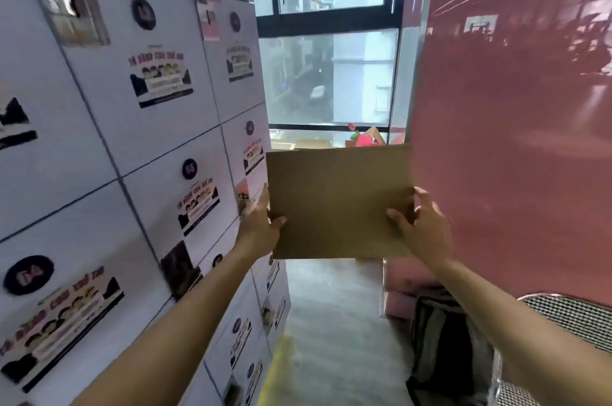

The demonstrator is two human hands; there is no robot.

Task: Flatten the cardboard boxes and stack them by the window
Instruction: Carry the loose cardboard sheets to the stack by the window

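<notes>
A flattened brown cardboard box [339, 200] is held up in front of me, flat face toward the camera. My left hand [263, 226] grips its lower left edge, thumb on the front face. My right hand [420, 226] grips its lower right edge, thumb on the front and fingers curled round the side. Beyond the cardboard's top edge, more cardboard [298, 143] lies on the floor by the tall window [328, 41] at the end of the passage.
A wall of stacked white boxes with printed labels [132, 140] lines the left. A glossy pink panel [513, 107] lines the right, with a dark bag [443, 349] and a checkered item [569, 316] at its foot. Grey floor [331, 323] runs between them toward the window.
</notes>
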